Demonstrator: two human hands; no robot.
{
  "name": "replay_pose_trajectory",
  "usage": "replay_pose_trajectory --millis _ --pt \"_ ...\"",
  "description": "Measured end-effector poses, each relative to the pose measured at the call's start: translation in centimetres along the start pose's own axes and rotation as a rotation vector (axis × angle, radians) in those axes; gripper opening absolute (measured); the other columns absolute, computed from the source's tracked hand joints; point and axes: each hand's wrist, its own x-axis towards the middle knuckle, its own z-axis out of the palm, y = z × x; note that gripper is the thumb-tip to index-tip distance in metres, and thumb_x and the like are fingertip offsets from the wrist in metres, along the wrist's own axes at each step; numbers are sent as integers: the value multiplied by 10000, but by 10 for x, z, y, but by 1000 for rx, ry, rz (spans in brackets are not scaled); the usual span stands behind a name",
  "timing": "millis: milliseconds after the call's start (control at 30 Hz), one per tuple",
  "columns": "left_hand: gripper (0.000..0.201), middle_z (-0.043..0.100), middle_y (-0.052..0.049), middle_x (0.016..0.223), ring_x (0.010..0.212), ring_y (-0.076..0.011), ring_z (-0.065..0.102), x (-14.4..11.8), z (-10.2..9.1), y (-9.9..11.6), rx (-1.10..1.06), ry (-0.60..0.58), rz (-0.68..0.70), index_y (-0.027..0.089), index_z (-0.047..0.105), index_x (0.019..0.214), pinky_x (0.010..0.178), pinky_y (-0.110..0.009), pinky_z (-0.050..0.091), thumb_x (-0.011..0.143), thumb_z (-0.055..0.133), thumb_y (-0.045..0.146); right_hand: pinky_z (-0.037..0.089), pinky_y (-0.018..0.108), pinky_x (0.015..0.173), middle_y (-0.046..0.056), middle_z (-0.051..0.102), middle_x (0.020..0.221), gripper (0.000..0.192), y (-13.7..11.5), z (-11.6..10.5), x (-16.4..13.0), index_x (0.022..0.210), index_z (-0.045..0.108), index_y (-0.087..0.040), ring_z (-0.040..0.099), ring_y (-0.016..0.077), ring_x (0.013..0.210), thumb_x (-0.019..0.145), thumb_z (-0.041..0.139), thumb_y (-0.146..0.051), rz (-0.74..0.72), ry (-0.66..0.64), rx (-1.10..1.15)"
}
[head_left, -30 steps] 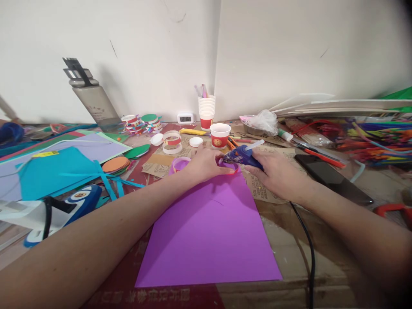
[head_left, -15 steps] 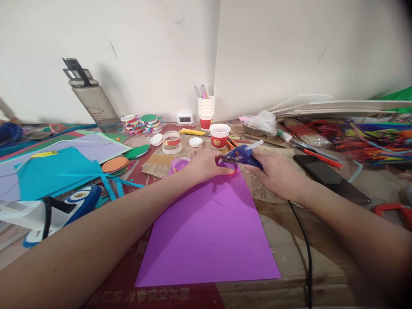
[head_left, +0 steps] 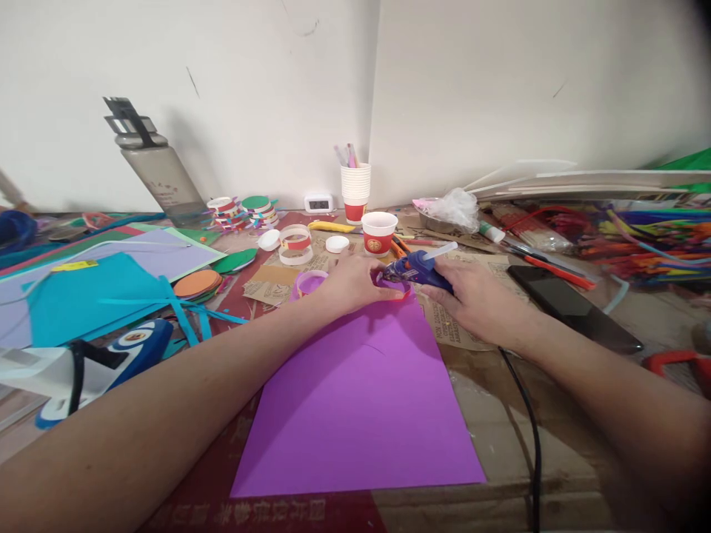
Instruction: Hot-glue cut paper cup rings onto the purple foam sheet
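A purple sheet of paper point(head_left: 361, 414) lies on the table in front of me. Near its far edge, my left hand point(head_left: 355, 283) grips a red paper-cup ring point(head_left: 401, 296), thumb and fingers around its left side; much of the ring is hidden. My right hand point(head_left: 472, 296) is wrapped round a blue hot glue gun point(head_left: 425, 270) with a clear glue stick out of its back. The gun's nozzle points left, into the ring, by my left fingertips. Another ring point(head_left: 311, 283) rests on the purple sheet, partly behind my left wrist.
Behind stand a red paper cup point(head_left: 379, 234), stacked cups with pens point(head_left: 355, 194) and a cut ring point(head_left: 296, 244). Coloured paper point(head_left: 89, 300) and a blue-white tool point(head_left: 127, 355) lie left. At right are a black phone point(head_left: 575, 307) and the black cord point(head_left: 530, 422). A bottle point(head_left: 161, 178) stands back left.
Hardly anything differs. The view has shifted very slightly; both hands, the ring and the glue gun keep nearly the same places.
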Motion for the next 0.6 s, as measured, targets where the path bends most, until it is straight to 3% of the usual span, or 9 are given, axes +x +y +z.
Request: replay_pose_trajectory --millis 200,400,600 --pt "342 618 0 699 742 -183 532 1 -1 -2 10 -19 12 231 736 845 694 -303 379 709 678 539 486 364 782 125 695 1030 177 3 -4 0 1028 582 -163 647 279 961 927 486 -272 28 -4 -61" --pt "369 634 -3 735 747 -189 537 2 0 -4 33 -20 9 241 736 862 697 -314 374 711 661 569 493 400 826 129 696 1111 248 -1 -15 0 1136 577 -182 648 299 1029 931 475 -279 75 -49 -85" --pt "397 664 -12 784 804 -210 544 2 1 -5 41 -18 -1 254 743 895 704 -316 370 718 652 597 503 412 800 139 711 1062 246 -9 -20 0 1127 605 -187 660 305 1001 933 475 -267 76 -17 -85"
